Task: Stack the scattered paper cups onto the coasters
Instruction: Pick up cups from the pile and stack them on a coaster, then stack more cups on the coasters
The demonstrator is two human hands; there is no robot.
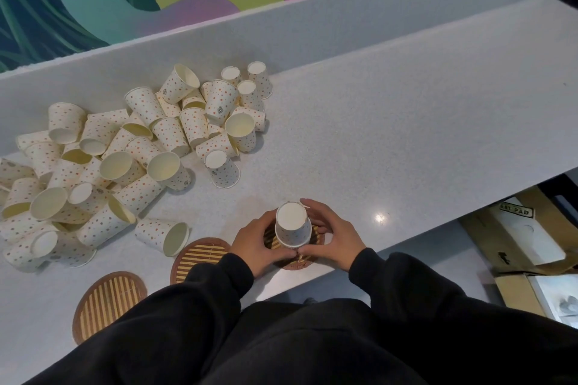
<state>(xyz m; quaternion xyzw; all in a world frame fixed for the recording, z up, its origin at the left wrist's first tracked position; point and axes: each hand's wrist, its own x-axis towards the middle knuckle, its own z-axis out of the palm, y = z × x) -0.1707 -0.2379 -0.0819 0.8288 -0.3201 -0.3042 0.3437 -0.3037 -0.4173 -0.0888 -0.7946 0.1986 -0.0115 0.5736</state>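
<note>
**Settling a mouth-down cup on the right-hand coaster**

Both grips are closed round the same thing. My left hand (pixel 259 244) and right hand (pixel 330 236) curl about the lower rim of a white paper cup with orange dots (pixel 292 225), thumbs meeting at the front and fingers wrapped behind. The paper cup stands mouth-down, flat base up, on a round brown-rimmed coaster of striped bamboo slats (pixel 297 263), close to the front edge of the pale grey speckled tabletop (pixel 406 134). I cannot tell whether this is one cup or several nested.

I judge it very light and thin-walled, so a hard squeeze at mid-wall would dent it. The rolled rim and the base disc are the stiff parts, and I would hold it there with a gentle touch. The taper should let the next cup slide over it. The ridged slats could let so light a thing tip or skate if nudged.

Two more slatted coasters lie to the left, the middle coaster (pixel 200 255) just beside my left hand and the far-left coaster (pixel 109 300) partly under my black sleeve (pixel 194 306). Further left and back sprawls the heap of dotted cups (pixel 125 150), most on their sides and a few mouth-down. Cardboard boxes (pixel 516 244) sit below the tabletop on the right.
</note>
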